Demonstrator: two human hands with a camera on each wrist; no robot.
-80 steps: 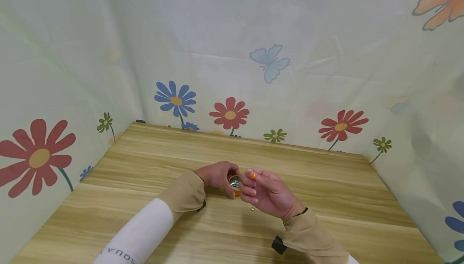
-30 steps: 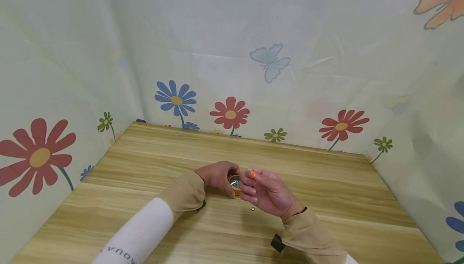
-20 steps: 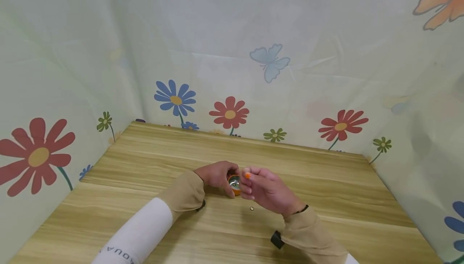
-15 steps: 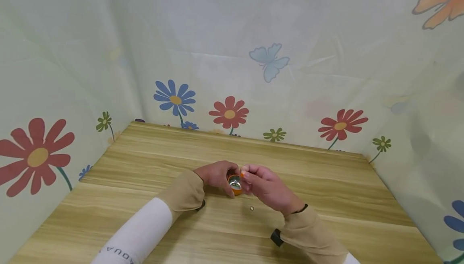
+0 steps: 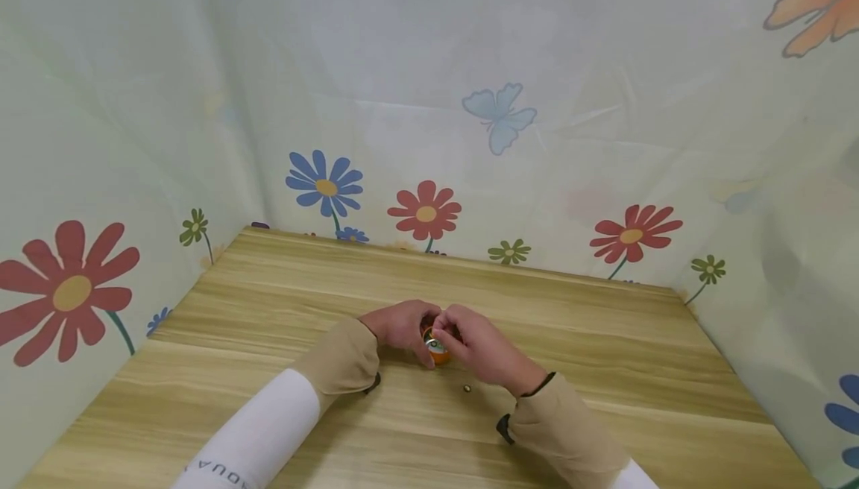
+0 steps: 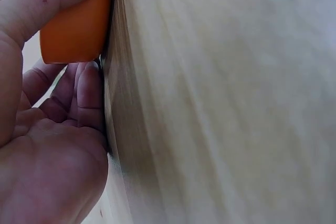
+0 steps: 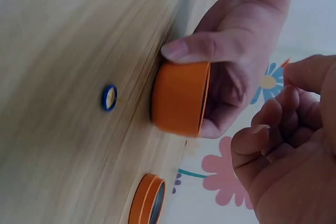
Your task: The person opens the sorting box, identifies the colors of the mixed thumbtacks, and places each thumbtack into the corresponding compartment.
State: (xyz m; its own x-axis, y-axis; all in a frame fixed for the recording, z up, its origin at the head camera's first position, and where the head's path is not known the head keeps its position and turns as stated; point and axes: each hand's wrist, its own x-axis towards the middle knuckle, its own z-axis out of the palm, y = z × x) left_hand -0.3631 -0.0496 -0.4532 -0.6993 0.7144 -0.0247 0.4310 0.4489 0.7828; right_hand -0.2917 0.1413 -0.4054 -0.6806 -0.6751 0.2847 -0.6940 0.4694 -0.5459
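A small round orange tin (image 5: pixel 439 358), with a shiny silvery inside, stands on the wooden table. My left hand (image 5: pixel 403 325) grips it from the left, thumb on the near side and fingers round the far side; its orange wall (image 6: pixel 76 35) shows in the left wrist view. Over the open top is my right hand (image 5: pixel 486 347), thumb and index finger pinched together. Between those fingertips a small orange piece (image 7: pixel 286 63) pokes out in the right wrist view; its kind is mostly hidden by the fingers.
A small blue-rimmed ring-shaped piece (image 7: pixel 109 98) lies on the table (image 5: pixel 302 280), near side of the tin. An orange screw-type lid (image 7: pixel 142 203) rests on the table beyond it in the right wrist view. A flower-printed cloth (image 5: pixel 570 139) surrounds the table.
My right hand has moved left and turned over, bringing the orange piece from beside the tin to above its opening. My left hand keeps its grip on the tin.
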